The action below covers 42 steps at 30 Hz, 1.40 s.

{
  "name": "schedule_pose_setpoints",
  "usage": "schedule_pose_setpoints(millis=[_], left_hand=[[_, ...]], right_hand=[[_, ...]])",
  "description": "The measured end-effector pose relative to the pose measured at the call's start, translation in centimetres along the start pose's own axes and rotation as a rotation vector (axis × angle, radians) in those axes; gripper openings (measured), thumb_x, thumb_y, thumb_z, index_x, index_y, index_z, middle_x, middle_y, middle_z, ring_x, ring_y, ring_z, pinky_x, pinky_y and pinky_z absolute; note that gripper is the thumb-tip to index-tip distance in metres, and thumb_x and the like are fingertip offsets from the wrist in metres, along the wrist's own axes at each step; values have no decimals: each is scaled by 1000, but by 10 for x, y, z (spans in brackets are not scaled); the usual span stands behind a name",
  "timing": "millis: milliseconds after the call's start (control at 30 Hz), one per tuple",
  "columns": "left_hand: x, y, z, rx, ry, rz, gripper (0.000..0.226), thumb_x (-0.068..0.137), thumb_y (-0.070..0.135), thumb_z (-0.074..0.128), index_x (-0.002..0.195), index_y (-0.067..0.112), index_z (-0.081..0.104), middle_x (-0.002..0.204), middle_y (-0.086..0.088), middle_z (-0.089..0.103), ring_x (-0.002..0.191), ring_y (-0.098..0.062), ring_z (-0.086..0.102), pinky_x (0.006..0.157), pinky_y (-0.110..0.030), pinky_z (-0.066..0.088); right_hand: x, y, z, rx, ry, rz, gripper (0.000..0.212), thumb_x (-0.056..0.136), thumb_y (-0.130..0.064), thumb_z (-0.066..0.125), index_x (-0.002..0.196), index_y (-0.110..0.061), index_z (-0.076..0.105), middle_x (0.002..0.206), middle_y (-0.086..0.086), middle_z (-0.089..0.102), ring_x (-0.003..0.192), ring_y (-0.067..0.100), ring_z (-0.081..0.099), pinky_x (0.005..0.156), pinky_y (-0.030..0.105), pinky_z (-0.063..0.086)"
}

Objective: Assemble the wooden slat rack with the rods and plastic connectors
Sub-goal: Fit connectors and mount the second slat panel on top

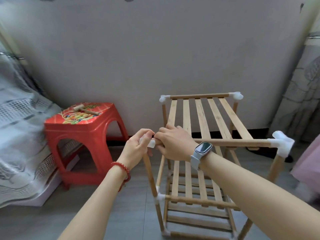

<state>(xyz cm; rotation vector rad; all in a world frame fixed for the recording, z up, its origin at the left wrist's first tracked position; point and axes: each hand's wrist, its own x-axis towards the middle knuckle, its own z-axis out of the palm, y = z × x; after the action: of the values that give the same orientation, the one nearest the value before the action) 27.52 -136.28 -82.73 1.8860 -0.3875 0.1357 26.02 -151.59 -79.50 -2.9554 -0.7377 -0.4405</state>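
Red stool (83, 134) left of rack (199, 153), small gap between. Left hand (138, 146) pinches white connector (151, 143) at near-left post top; right hand (174, 144) grips front rod (233, 142) there. Joint itself hidden by fingers.

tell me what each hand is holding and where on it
The left hand grips the white plastic connector at the rack's near-left top corner. The right hand grips the front top rod at its left end, beside that connector.
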Motion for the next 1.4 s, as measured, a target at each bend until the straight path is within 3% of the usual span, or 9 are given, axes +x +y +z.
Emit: schedule_pose_setpoints(millis=[167,567,700,833,900,1033,1100,1200,1400], left_hand=[[10,-11,5,-105,239,-45,32,98,30,43,73,14,56,49,-2,47,45,-13,53,73,-49,57],[5,-12,24,-33,255,66,30,101,24,35,80,21,57,55,0,48,49,-12,48,59,-36,54],[4,-12,27,3,292,62,27,101,31,33,98,23,59,63,-1,55,51,-9,54,66,-41,56],[1,-5,37,113,393,-25,48,95,40,29,134,15,42,88,-11,64,76,-24,62,80,-40,50],[0,-3,34,33,370,-87,48,97,37,36,138,13,38,89,-9,64,68,-20,62,80,-39,51],[10,-1,14,-493,111,-317,28,96,18,45,117,3,54,89,-12,59,42,-8,46,63,-31,50],[12,3,17,-491,48,-341,24,96,18,40,102,5,60,82,-10,56,40,-6,42,54,-25,46],[13,7,27,-416,194,-321,22,94,15,39,83,9,56,63,-4,46,37,-5,37,45,-23,39],[8,11,38,-307,242,-270,17,95,14,37,88,9,52,65,-5,42,52,-12,39,50,-26,39]], right_hand=[[-3,4,-5,-20,0,0,24,97,-31,41,108,-19,59,107,-3,57,104,18,41,78,31,30],[-16,2,-6,27,11,7,29,97,-36,42,113,-16,57,109,-1,50,105,16,42,75,37,48],[-17,1,-4,38,59,1,27,95,-33,47,107,-10,58,108,2,46,91,17,45,69,38,51],[-16,2,-5,112,112,0,25,92,-32,53,104,-10,53,105,3,47,78,11,37,62,32,49],[-25,10,-7,58,147,-26,31,90,-39,55,107,-13,54,105,1,48,78,9,37,60,29,47],[-60,40,-10,-189,174,-15,37,90,-49,40,103,-20,58,88,-3,51,64,8,40,56,21,33],[-73,48,-7,-233,225,5,39,89,-45,33,100,-21,62,73,-5,54,56,8,39,54,21,30],[-71,48,1,-200,309,8,37,86,-42,34,95,-23,65,63,-6,53,51,10,40,52,23,31],[-60,49,6,-86,358,-23,23,77,-35,55,91,-20,67,59,-2,51,48,14,42,46,28,39]])
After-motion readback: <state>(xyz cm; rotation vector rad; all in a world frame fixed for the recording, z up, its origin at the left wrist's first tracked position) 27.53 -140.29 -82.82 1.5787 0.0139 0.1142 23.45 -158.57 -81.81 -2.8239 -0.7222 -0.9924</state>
